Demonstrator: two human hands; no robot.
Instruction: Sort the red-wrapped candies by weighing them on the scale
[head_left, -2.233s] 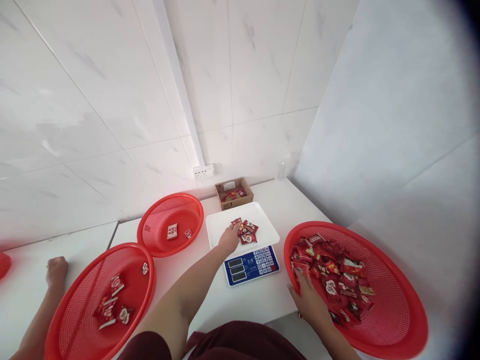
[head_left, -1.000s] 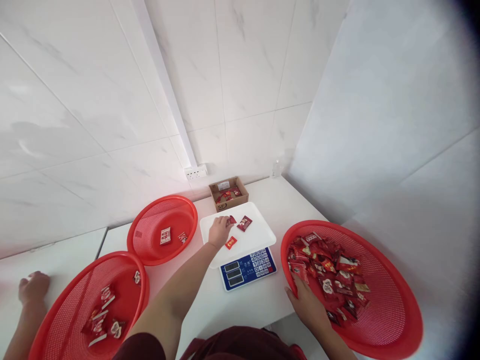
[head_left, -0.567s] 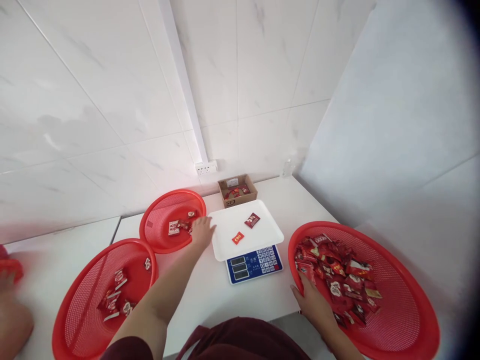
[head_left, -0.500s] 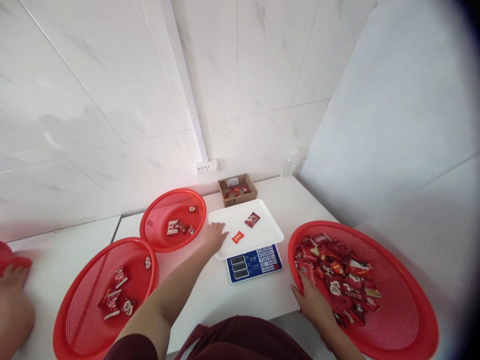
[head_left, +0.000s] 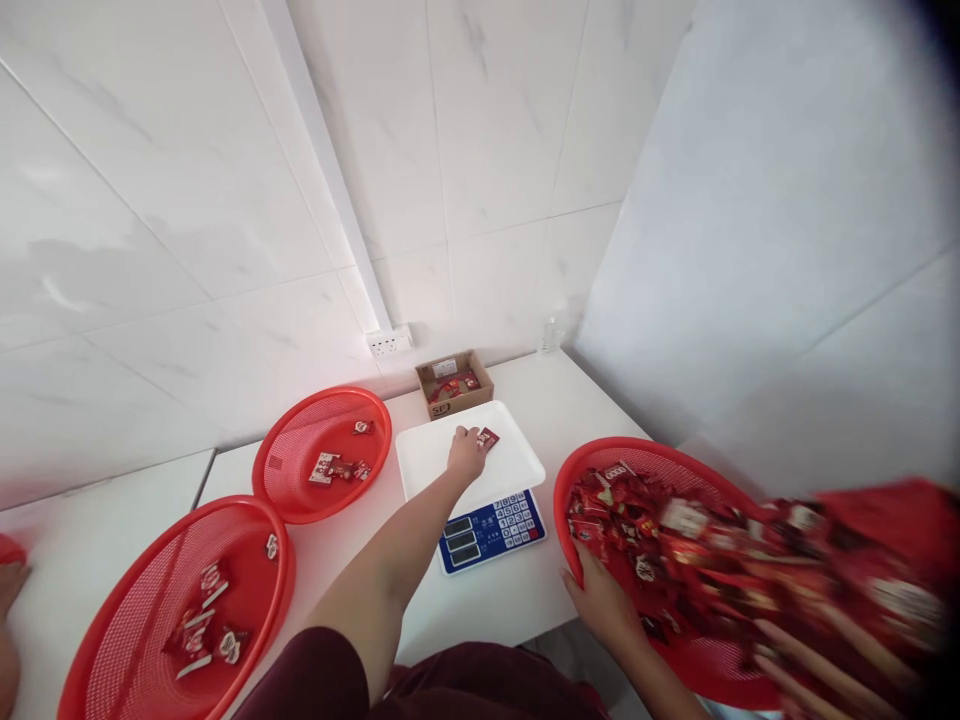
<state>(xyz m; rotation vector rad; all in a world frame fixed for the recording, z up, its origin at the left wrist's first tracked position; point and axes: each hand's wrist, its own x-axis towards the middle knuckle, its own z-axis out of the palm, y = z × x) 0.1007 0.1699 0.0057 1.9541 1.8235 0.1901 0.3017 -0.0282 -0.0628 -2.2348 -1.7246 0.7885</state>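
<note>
My left hand (head_left: 466, 455) reaches across the white tray (head_left: 431, 462) of a blue-fronted scale (head_left: 491, 527). Its fingers are curled on a dark red sweet packet (head_left: 489, 437) near the tray's far edge. My right hand (head_left: 598, 598) grips the near-left rim of the big red basket (head_left: 571, 482) on the right. That basket is heaped with red packets (head_left: 630, 510), and its right half is smeared by motion. Several packets lie in the far red basket (head_left: 264, 478), and several more in the near-left basket (head_left: 288, 570).
A small cardboard box (head_left: 454, 384) with red packets stands behind the scale, by a wall socket (head_left: 390, 341). A small clear bottle (head_left: 551, 335) sits in the corner. Another person's hand (head_left: 6, 600) shows at the far left edge. White tiled walls close in behind and to the right.
My left hand dropped packets into the far basket, then came back onto the tray and now closes on the dark red packet. The small orange-red packet no longer shows on the tray.
</note>
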